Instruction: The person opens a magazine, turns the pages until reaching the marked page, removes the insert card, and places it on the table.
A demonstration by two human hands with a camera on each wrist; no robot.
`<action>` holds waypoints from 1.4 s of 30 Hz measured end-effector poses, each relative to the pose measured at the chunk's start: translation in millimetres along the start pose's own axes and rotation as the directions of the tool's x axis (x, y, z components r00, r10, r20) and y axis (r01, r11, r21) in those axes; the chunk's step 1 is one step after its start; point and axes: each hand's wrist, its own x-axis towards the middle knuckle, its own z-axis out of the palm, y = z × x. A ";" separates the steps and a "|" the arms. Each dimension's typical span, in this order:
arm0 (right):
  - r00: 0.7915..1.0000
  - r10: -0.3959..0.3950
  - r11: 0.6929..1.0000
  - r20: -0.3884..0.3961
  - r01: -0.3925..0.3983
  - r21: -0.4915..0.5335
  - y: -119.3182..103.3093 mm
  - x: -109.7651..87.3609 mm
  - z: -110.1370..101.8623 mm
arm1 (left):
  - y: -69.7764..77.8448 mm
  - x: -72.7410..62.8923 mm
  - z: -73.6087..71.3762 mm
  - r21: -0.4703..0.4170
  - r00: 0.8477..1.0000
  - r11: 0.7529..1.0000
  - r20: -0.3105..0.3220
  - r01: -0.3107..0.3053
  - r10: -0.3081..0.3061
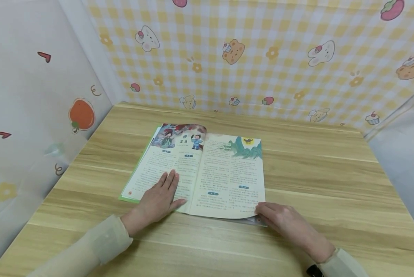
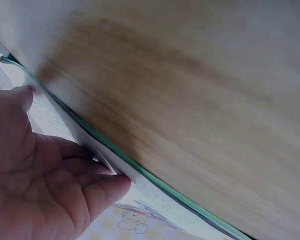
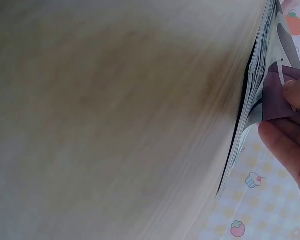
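Note:
An illustrated magazine lies spread on the table, with columns of print and coloured pictures on both pages. My left hand rests on the lower part of the left page, fingers extended towards its top. In the left wrist view the palm of the left hand faces the paper beside the green cover edge. At the lower right corner, my right hand pinches a page, whose bottom edge curves up. The right wrist view shows a purple page corner between thumb and fingers, raised off the stacked pages.
A wood-grain table extends around the magazine. Behind it hangs a yellow checked cloth with cartoon prints, and a white printed sheet covers the left side. A small black object shows by the right cuff.

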 end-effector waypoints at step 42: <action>0.952 -0.095 0.995 -0.290 0.084 -0.051 -1.5 1.2 -3.2 | 28.1 -0.9 -15.0 0.016 0.979 0.991 -0.157 -0.130 0.131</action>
